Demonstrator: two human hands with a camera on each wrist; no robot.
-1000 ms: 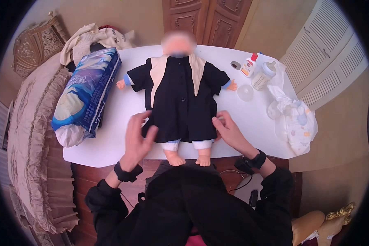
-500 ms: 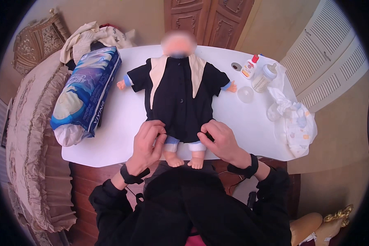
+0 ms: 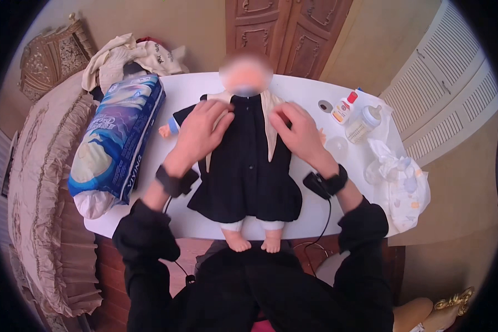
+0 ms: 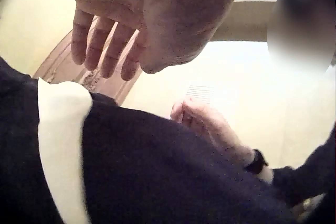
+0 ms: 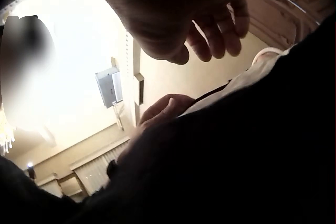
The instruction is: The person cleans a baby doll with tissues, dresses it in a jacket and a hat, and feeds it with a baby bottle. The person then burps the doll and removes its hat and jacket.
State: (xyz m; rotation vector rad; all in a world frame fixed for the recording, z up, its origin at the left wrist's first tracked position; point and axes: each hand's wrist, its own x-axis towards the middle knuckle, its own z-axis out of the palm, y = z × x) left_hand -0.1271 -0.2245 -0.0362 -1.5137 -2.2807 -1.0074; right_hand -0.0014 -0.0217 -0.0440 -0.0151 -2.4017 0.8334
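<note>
A doll (image 3: 238,242) lies on its back on the white table (image 3: 108,226), feet toward me. It wears a black button-front garment (image 3: 249,188) with a long cream collar (image 3: 269,119). Over the collar on the left side is my left hand (image 3: 203,133), its fingers loosely bent; the left wrist view shows them spread above the cloth with nothing in them. On the opposite side my right hand (image 3: 300,134) is above the other collar flap, fingers relaxed, and it hides most of that sleeve. The collar (image 4: 63,145) also shows in the left wrist view.
A blue diaper pack (image 3: 116,146) stands along the table's left. At the right are a red-capped white bottle (image 3: 344,108), a baby bottle (image 3: 364,124), a clear dome-shaped cap (image 3: 337,148) and a printed diaper (image 3: 406,191). A bed (image 3: 44,205) adjoins on the left.
Both hands have moved from the garment's hem up to the collar, after pinching at the hem half a second ago. The hem now lies spread wider over the doll's legs.
</note>
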